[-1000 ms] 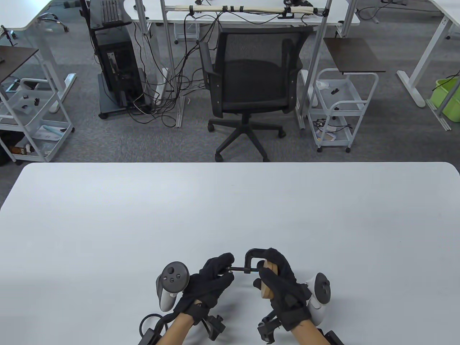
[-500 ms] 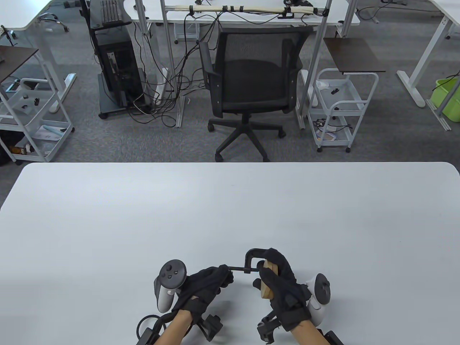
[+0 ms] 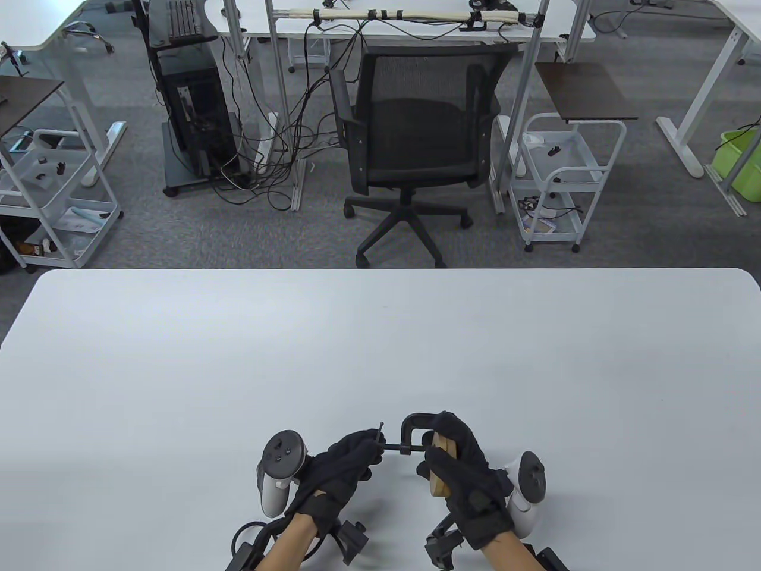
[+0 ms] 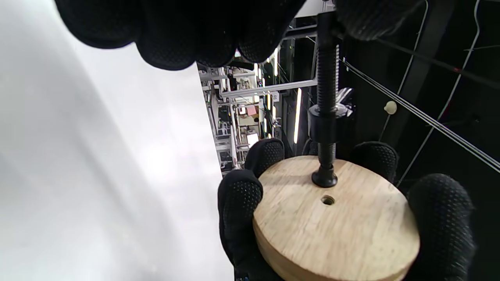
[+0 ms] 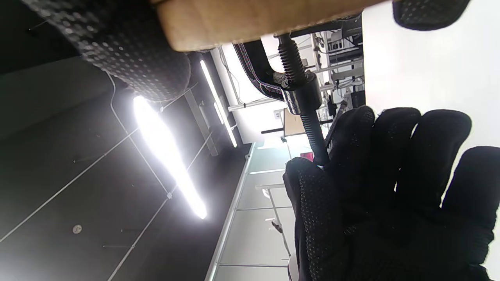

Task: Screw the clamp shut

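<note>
A black C-clamp point(image 3: 411, 429) is held above the white table point(image 3: 380, 357) near its front edge, with a round wooden disc point(image 3: 443, 470) in its mouth. My right hand point(image 3: 461, 467) grips the disc and the clamp frame. My left hand point(image 3: 345, 467) pinches the handle end of the screw point(image 3: 389, 446); the crossbar sticks up above its fingers. In the left wrist view the threaded screw point(image 4: 326, 78) runs down through the clamp's nut and its tip point(image 4: 324, 179) touches the disc point(image 4: 336, 222). The right wrist view shows the screw point(image 5: 302, 105) and my left hand's fingers point(image 5: 375, 187).
A black office chair point(image 3: 416, 143) stands beyond the table's far edge, with white carts point(image 3: 565, 178) and desks on the floor behind. Nothing else lies on the table.
My left hand has turned on the screw handle; the crossbar now points up above its fingers. The right hand and clamp have shifted slightly left.
</note>
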A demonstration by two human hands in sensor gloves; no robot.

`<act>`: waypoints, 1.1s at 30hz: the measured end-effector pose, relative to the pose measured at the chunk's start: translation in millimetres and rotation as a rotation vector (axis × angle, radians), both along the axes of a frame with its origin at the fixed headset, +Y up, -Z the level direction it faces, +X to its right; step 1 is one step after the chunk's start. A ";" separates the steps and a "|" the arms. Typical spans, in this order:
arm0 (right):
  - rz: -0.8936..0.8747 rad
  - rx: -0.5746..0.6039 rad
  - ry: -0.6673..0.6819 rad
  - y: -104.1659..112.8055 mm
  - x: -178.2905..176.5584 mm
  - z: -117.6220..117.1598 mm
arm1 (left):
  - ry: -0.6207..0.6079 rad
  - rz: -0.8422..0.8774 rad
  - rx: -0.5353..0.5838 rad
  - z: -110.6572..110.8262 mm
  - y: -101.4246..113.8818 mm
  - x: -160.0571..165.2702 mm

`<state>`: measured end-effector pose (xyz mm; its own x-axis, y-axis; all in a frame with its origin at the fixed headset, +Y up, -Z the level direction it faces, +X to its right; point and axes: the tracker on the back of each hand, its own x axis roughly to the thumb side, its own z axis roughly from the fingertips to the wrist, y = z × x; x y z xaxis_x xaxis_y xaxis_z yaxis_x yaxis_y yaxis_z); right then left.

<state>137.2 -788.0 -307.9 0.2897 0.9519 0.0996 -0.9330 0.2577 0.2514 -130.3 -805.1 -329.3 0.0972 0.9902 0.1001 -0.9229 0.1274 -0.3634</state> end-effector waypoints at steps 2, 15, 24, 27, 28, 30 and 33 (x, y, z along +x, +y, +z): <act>-0.002 -0.002 0.003 -0.1 -0.2 0.2 | -0.002 0.007 0.013 0.1 1.5 0.3; -0.009 -0.036 0.005 -1.5 -2.8 1.8 | 0.062 -0.030 0.207 2.4 18.9 -0.9; -0.013 -0.044 0.009 -2.0 -3.5 1.9 | 0.059 -0.034 0.195 2.7 17.9 -0.9; -0.014 -0.042 0.007 -1.9 -3.3 1.7 | 0.052 -0.037 0.193 2.8 17.2 -0.9; -0.017 -0.041 0.003 -1.8 -2.9 1.7 | 0.052 -0.038 0.191 3.8 16.8 -1.3; -0.023 -0.043 -0.005 -1.6 -2.1 1.6 | 0.066 -0.037 0.195 4.2 16.9 -3.2; -0.028 -0.056 -0.015 -2.8 -1.5 0.8 | 0.060 -0.024 0.184 2.2 16.0 -5.8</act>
